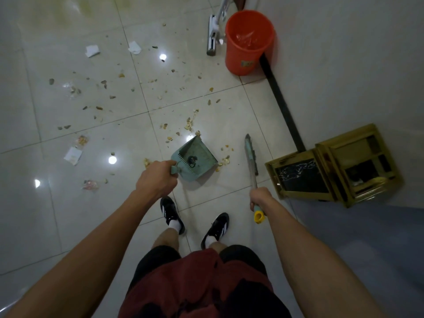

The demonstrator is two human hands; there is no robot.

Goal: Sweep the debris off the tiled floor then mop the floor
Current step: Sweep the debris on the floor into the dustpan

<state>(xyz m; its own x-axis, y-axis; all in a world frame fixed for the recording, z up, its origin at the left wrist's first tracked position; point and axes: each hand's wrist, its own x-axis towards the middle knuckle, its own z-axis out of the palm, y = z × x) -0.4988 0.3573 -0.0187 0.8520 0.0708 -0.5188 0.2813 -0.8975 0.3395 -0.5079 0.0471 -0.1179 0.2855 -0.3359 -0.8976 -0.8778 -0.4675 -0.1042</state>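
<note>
Both arms outstretched, hands (156, 177) gripping.

Teal dustpan (196, 158); orange bucket (249, 41); gold cabinet (332, 166); pale tiled floor (68, 203).

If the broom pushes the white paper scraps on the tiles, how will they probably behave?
The paper scraps look thin and crumpled, so probably very light and floppy. On the glossy tiled floor they may slide or flutter aside. The broom bristles might fold them rather than push them cleanly.
</note>
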